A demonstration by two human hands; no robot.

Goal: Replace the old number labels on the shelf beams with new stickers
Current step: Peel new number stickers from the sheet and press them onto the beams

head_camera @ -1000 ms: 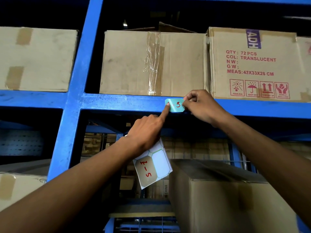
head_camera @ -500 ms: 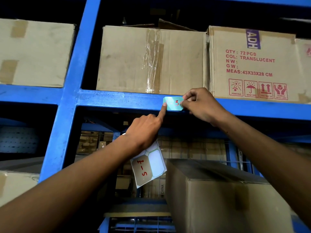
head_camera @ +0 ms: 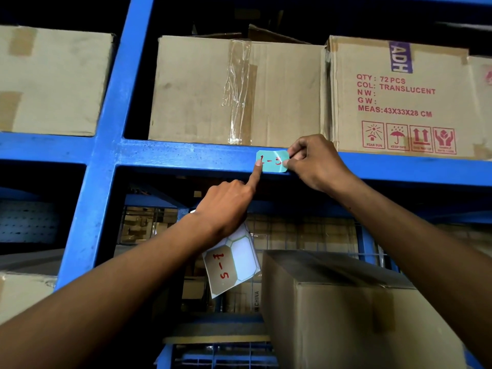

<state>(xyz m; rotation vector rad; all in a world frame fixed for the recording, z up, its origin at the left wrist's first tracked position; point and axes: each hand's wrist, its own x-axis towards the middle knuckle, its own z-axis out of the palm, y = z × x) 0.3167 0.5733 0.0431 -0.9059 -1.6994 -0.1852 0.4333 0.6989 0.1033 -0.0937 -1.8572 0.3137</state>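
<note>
Head-camera footage looked up at a blue shelf beam [head_camera: 186,155] carrying a light-green sticker [head_camera: 273,161] with red handwritten characters. The left hand [head_camera: 226,206] had its index finger extended, the tip pressed on the sticker's left edge, while its remaining fingers were curled around a sticker backing sheet [head_camera: 231,265] that hung below the wrist. That sheet showed a brown empty cell marked in red and a white label beside it. The right hand [head_camera: 314,163] pinched the sticker's right edge between thumb and forefinger, against the beam. Above the beam sat a taped cardboard box [head_camera: 234,89] and, just beside it, a printed carton [head_camera: 399,97] reading "QTY: 72 PCS". Lower right, another cardboard box [head_camera: 359,315] stood on the level below.
</note>
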